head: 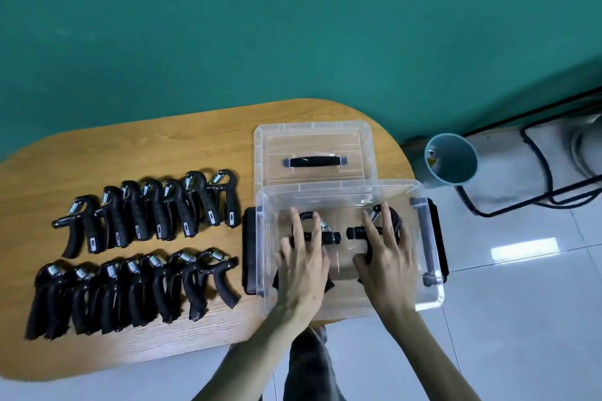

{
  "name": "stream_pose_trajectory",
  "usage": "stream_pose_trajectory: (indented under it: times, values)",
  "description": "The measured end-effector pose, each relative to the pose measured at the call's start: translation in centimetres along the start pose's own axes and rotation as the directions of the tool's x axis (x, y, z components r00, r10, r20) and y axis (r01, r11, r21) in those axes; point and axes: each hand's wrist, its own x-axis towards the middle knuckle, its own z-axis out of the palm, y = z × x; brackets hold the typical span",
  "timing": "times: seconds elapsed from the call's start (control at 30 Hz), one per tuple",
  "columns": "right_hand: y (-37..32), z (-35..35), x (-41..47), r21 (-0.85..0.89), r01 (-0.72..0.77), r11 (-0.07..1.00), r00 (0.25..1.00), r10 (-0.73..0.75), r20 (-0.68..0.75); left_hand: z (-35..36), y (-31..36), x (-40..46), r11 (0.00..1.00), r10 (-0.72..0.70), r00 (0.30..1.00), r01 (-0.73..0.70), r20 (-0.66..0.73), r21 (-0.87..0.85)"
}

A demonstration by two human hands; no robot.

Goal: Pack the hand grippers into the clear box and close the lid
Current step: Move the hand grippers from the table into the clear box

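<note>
Both forearms are bare to the picture's near edge, with no sleeve showing. The left hand [304, 265] and right hand [386, 259] wear no gloves, rings or watch. Below, between the arms, dark grey trousers [309, 365] show.

No text could be read anywhere. The hand gripper [365, 231] under the right hand [386, 257], inside the clear box [433, 296], carried pale lettering on its black barrel, too blurred to make out. Left of the box, the grippers on the table [136, 225] each bore a small pale label near the handle end, equally illegible.
</note>
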Motion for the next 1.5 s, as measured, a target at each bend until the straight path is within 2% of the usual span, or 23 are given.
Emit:
stream_pose_trajectory:
  times: [0.13, 0.27, 0.47, 0.63, 0.73, 0.9, 1.1, 1.23, 1.4, 1.5]
  values:
    - [1.6, 2.3, 2.0, 0.028, -0.014, 0.999, 0.990, 0.010, 0.142, 2.3, -0.2, 1.8, 0.988, -0.107, 0.988, 0.094, 0.108, 0.120]
    - [2.9, 5.2, 3.8, 0.043, -0.028, 0.999, 0.956, 0.014, 0.292, 4.1, -0.4, 3.6, 0.967, -0.211, 0.948, 0.166, 0.237, 0.195]
    - [4.2, 8.4, 5.2, 0.017, -0.002, 1.000, 0.900, -0.005, 0.435, 7.4, -1.4, 5.3, 0.953, -0.258, 0.923, 0.196, 0.285, 0.229]
    - [5.4, 10.7, 5.6, 0.078, 0.051, 0.996, 0.901, -0.080, 0.428, 9.8, -1.2, 5.7, 0.961, -0.236, 0.949, 0.195, 0.209, 0.198]
    - [5.8, 11.7, 5.1, 0.065, 0.078, 0.995, 0.894, -0.098, 0.438, 10.5, -1.0, 5.5, 0.954, -0.220, 0.965, 0.183, 0.143, 0.237]
    - [5.7, 12.6, 4.7, -0.005, 0.094, 0.996, 0.883, -0.081, 0.462, 11.3, -1.3, 5.6, 0.934, -0.218, 0.969, 0.174, 0.113, 0.312]
    - [6.2, 13.3, 4.5, -0.022, 0.107, 0.994, 0.892, -0.086, 0.444, 11.6, -1.5, 5.3, 0.930, -0.237, 0.965, 0.192, 0.113, 0.314]
    - [6.1, 13.1, 4.8, -0.071, 0.156, 0.985, 0.897, -0.111, 0.428, 11.0, -1.8, 5.3, 0.957, -0.206, 0.964, 0.163, 0.167, 0.239]
    - [4.7, 9.9, 4.7, -0.058, 0.191, 0.980, 0.918, -0.157, 0.364, 8.0, -1.8, 4.5, 0.965, -0.175, 0.978, 0.147, 0.114, 0.217]
    - [3.0, 6.5, 4.1, 0.011, 0.236, 0.972, 0.911, -0.225, 0.345, 4.2, -1.0, 3.4, 0.973, -0.074, 0.991, 0.047, 0.114, 0.224]
